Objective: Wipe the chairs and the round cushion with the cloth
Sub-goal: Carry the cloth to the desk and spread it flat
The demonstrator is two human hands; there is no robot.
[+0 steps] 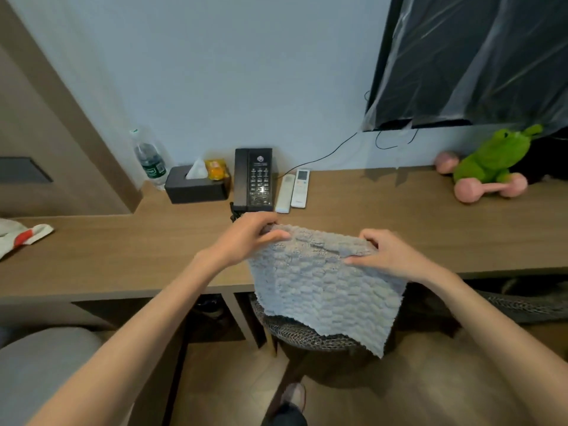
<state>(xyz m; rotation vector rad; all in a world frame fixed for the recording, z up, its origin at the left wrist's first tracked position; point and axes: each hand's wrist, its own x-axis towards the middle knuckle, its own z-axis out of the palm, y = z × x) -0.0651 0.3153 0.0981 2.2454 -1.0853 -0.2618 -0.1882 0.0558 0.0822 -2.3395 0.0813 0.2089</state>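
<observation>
2 hands hold the grey cloth (pixel 322 290) spread at the near edge of the desk (pixel 123 256)
Left hand (pixel 249 238) and right hand (pixel 384 256) each pinch a top corner, arms outstretched — water bottle (pixel 150 161) label too blurred to read.

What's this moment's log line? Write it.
left hand, right hand: grip cloth top edge | cloth hangs above woven chair | wiping not begun

Hotel room, desk area.
Long built-in wooden worktop (pixel 123 256) along the wall carries a black desk phone (pixel 253 179), tissue box (pixel 196 187), two white remotes (pixel 284 193), water bottle (pixel 150 161); plastic-wrapped wall screen (pixel 473 56) above.
</observation>
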